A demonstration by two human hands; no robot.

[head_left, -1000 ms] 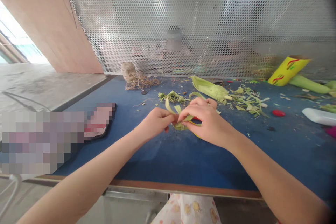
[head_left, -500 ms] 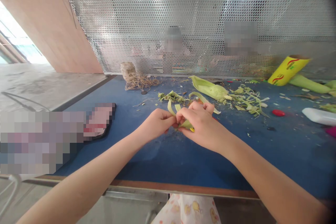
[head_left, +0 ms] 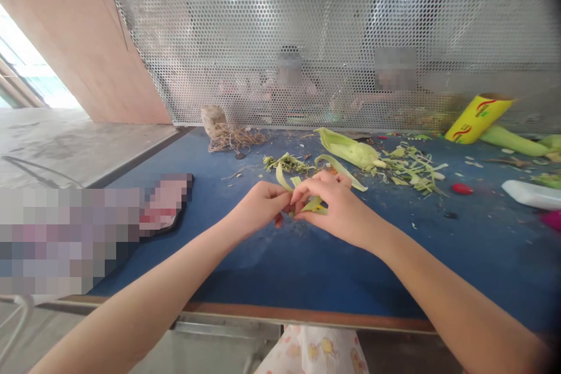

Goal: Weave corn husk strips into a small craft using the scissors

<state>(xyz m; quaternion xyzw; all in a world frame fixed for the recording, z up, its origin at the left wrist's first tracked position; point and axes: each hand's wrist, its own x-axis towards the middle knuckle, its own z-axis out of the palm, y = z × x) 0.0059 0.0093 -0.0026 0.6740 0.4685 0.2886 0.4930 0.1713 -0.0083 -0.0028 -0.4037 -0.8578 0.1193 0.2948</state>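
Observation:
Over the middle of the blue tabletop [head_left: 263, 269], my hands meet around pale green strips of corn husk. My left hand [head_left: 265, 203] pinches them with thumb and fingers, one husk strip [head_left: 281, 176] curling up beyond its fingertips. Against it, my right hand [head_left: 335, 201] is closed on the same bundle, and a folded husk piece [head_left: 312, 204] shows between its thumb and forefinger. A little yellow shows there too; what it is I cannot make out. Just beyond the right hand lies a loose curved husk strip [head_left: 350, 178]. My fingers partly hide where the strips join.
Behind stand a perforated metal screen [head_left: 272, 23], a whole green husk [head_left: 346, 149], shredded husk [head_left: 414, 170], knotted green bits [head_left: 284, 162] and tangled twine [head_left: 234, 139]. To the right are a yellow tube [head_left: 477, 120], a red object [head_left: 462, 188] and a white one [head_left: 528, 194]. People sit beyond the screen.
My fingers have shifted slightly on the husk strips, and the upright strip now leans a little further left. Both hands keep their hold; the view has moved slightly.

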